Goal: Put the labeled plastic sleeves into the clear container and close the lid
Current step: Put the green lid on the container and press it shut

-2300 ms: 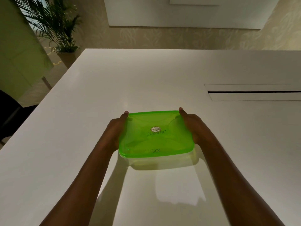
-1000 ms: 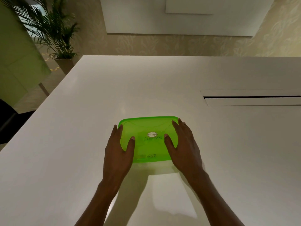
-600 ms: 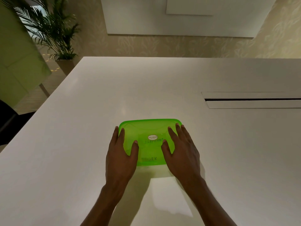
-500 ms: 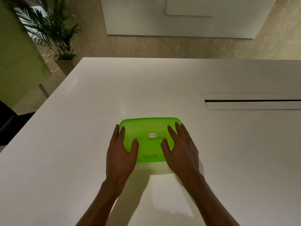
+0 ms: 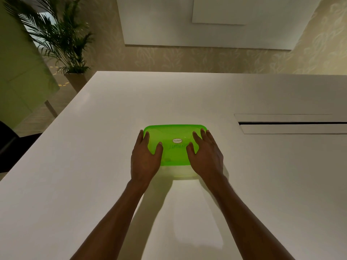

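White tabletop (image 5: 93,166) fills most of the view and carries every task item. A recessed slot (image 5: 293,123) runs across it well to the right of the right-hand fingertips. A potted palm (image 5: 62,40) stands beyond the table's far left corner, well away from the left-hand fingers.

Both bare forearms reach forward from the near edge and converge slightly toward the centre of the table.

The green translucent lid (image 5: 174,132) sits on top of the clear container (image 5: 180,174). The container wall shows only as a pale band just behind the heels of the hands. The lid's far edge lies just past the fingertips.

The left hand (image 5: 144,158) lies palm-down on the left part of the lid. Its fingers are extended, held together and flat on the plastic, with the thumb splayed inward. It grasps nothing. The right hand (image 5: 206,156) mirrors this pose on the right part of the lid: fingers straight and slightly spread, thumb angled inward, nothing grasped. Whether the lid is fully seated at the rim cannot be determined.

An oval sticker (image 5: 177,140) sits on the lid between the two thumbs. Dark handwriting (image 5: 176,146), reading roughly "ELEPHAN", shows through the lid just nearer than the sticker, its end covered by the right thumb. The sleeve carrying it cannot be distinguished separately.
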Demonstrator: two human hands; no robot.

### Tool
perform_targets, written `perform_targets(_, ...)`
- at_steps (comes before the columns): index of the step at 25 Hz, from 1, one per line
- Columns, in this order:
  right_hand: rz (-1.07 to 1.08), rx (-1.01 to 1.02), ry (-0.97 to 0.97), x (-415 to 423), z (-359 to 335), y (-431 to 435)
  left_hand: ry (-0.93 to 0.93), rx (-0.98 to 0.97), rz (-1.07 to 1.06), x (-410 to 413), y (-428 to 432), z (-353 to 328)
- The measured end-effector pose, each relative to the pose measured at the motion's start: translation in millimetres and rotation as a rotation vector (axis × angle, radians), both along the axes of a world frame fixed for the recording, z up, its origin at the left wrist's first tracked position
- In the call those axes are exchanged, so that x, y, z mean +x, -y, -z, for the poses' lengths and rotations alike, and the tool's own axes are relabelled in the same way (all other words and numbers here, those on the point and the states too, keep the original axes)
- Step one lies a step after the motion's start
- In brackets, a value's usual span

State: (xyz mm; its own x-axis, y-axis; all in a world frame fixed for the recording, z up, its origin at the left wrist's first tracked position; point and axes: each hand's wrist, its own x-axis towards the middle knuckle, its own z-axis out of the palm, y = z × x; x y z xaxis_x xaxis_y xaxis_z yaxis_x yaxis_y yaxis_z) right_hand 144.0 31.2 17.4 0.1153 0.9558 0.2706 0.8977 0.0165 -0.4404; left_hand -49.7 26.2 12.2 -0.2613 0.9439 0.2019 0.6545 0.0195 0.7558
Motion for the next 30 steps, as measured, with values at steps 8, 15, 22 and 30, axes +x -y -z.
perform_targets(8, 0.005, 0.016, -0.016, 1, 1, -53, 0.010, 0.007, -0.005, 2, -56, 1)
perform_targets(15, 0.005, 0.021, -0.015, 0, -1, -78, -0.007, 0.011, 0.012, 1, -83, 1)
perform_targets(22, -0.062, -0.015, -0.029, 6, -4, -76, 0.033, 0.032, 0.045, 1, -77, -1)
perform_targets(30, -0.095, 0.067, -0.361, 10, -15, -56, 0.003, 0.099, 0.079, 2, -54, -1)
